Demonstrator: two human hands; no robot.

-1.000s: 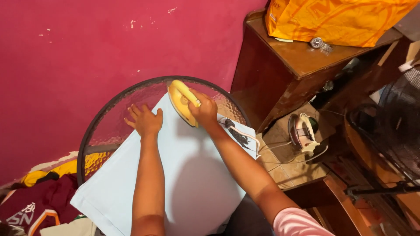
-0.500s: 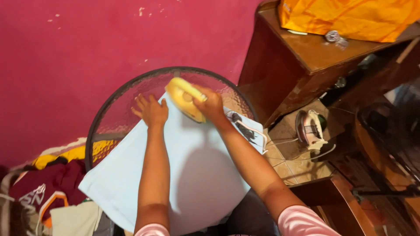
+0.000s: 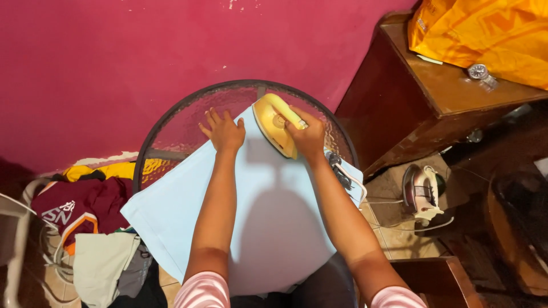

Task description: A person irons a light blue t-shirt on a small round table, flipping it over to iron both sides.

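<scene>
Backdrop: magenta wall (image 3: 114, 68) rises just beyond both hands, behind a round glass table (image 3: 171, 134).
Cloth: pale blue fabric (image 3: 274, 228) lies spread over the table, under both hands and forearms.
Left hand (image 3: 224, 130): flat, fingers fanned out, palm pressing the fabric's far edge.
Right hand (image 3: 307, 132): wrapped around the handle of a yellow iron (image 3: 273, 126), just right of the left hand.
Iron: soleplate down on the fabric, nose pointing away from the person.
Right of right hand: brown wooden cabinet (image 3: 434, 108) carrying an orange bag (image 3: 491, 34) and a wristwatch (image 3: 478, 72); second iron (image 3: 421, 191) lower on the floor.
Left of left hand: heap of clothes (image 3: 85, 217).
</scene>
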